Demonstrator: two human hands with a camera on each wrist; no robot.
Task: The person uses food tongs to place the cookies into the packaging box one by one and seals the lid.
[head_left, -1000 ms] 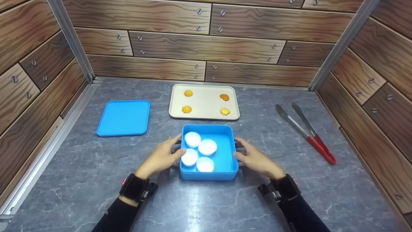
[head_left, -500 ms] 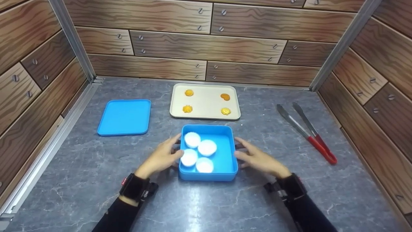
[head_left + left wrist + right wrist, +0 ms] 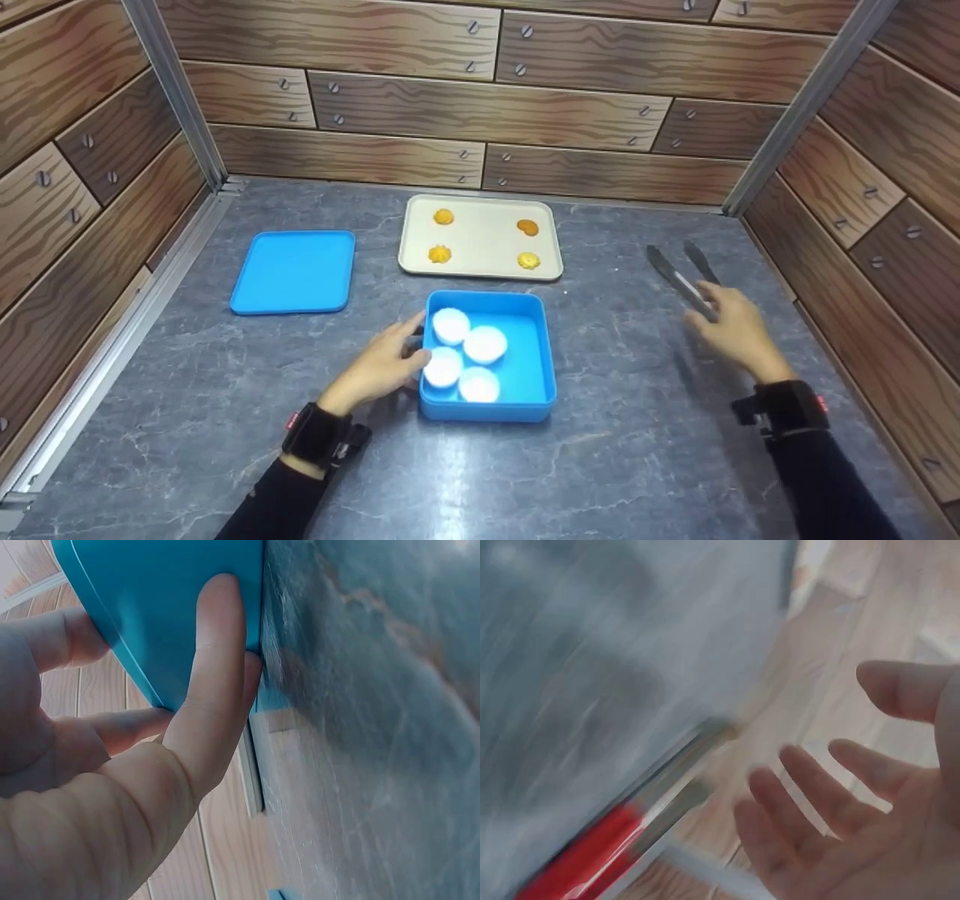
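Observation:
A blue square box [image 3: 529, 345] stands at the middle of the table, with several white round cups [image 3: 485, 345] inside it. My left hand [image 3: 384, 366] rests against the box's left side, fingers along the outer wall and thumb at the rim. In the left wrist view, fingers [image 3: 214, 667] press on the blue wall [image 3: 150, 592]. My right hand [image 3: 739, 330] hovers over the metal tongs [image 3: 679, 283] on the right, fingers spread and holding nothing. Its palm hides the red handles in the head view; the right wrist view shows a red handle [image 3: 592, 855] beside the fingers.
Behind the box lies a cream tray [image 3: 484, 240] bearing several small cookies [image 3: 440, 254]. A flat blue lid [image 3: 294, 271] sits on the table to the left. Wood-patterned walls [image 3: 390, 105] enclose the back and both sides.
My right hand has left the box's right side and moved right, over the tongs. My left hand stays at the box, which stands where it was.

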